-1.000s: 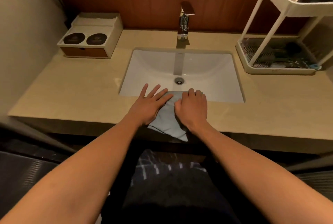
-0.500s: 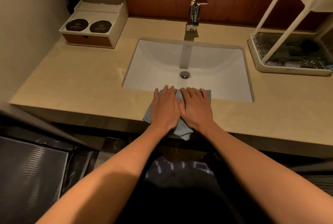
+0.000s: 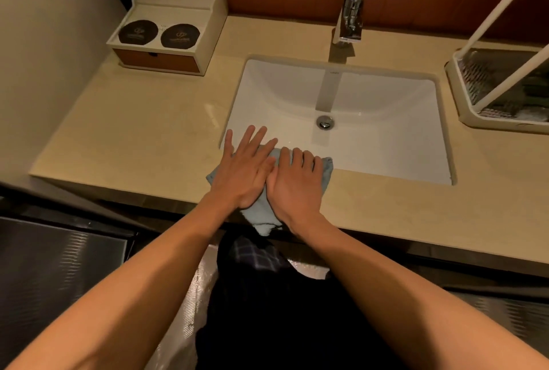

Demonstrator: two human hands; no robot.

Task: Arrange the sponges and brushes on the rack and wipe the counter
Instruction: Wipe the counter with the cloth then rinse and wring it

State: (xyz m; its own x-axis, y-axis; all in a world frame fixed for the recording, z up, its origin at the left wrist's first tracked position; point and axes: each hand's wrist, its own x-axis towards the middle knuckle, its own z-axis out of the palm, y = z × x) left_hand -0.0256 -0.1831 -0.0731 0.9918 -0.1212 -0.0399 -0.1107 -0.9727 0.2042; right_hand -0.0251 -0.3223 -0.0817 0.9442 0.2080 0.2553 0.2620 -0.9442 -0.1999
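Here, the left hand [image 3: 243, 173] and right hand [image 3: 294, 188] press flat, side by side, on a light blue cloth [image 3: 261, 216]. It lies on the beige stone counter [image 3: 133, 137] at the front rim of the white rectangular sink [image 3: 371, 137], one corner hanging over the counter's edge. Both hands' fingers are straight, the left's splayed wider. A white plastic rack [image 3: 454, 90] stands far right.

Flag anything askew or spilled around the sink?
Only the blue cloth: pressed flat under the left hand and right hand, it sits skewed, its near corner hanging off the counter front edge, its far edge reaching the sink rim. No spill or damage is visible.
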